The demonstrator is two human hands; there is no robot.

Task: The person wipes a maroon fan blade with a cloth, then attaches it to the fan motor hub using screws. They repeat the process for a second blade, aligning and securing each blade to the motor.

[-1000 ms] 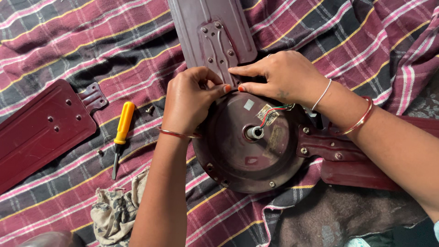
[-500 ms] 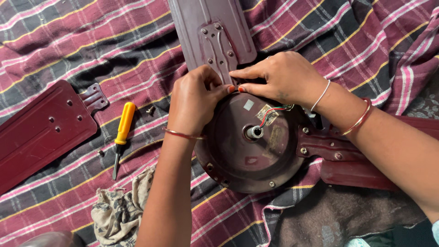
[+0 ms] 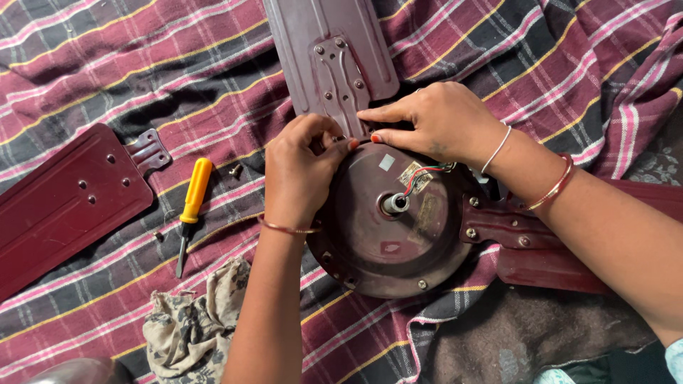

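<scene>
Landmark: round maroon fan motor housing [image 3: 388, 227], lying on a maroon plaid cloth [image 3: 142, 64], shaft and red, green and white wires at its centre.

Left hand [image 3: 302, 171]: at the housing's upper-left rim, fingers curled and pinched together on something small where the upper fan blade [image 3: 327, 50] joins the housing. The pinched item is hidden by the fingertips; cannot tell what it is.

Right hand [image 3: 434, 117]: at the housing's upper rim, thumb and forefinger pinched toward the same joint, fingertips almost meeting the left hand's. Whether it grips anything, cannot tell.

Upper fan blade: extends up from the housing, its bracket foot under both sets of fingertips.

Second blade bracket [image 3: 505, 227]: fixed to the housing's right side, partly under the right forearm.

Loose blade [image 3: 64, 199]: well left of the housing, apart from it.

Yellow-handled screwdriver [image 3: 188, 210]: left of the housing, between it and the loose blade. A small screw [image 3: 235, 169] lies just beside its handle.

Patterned rag [image 3: 188, 327]: below-left of the housing.
</scene>
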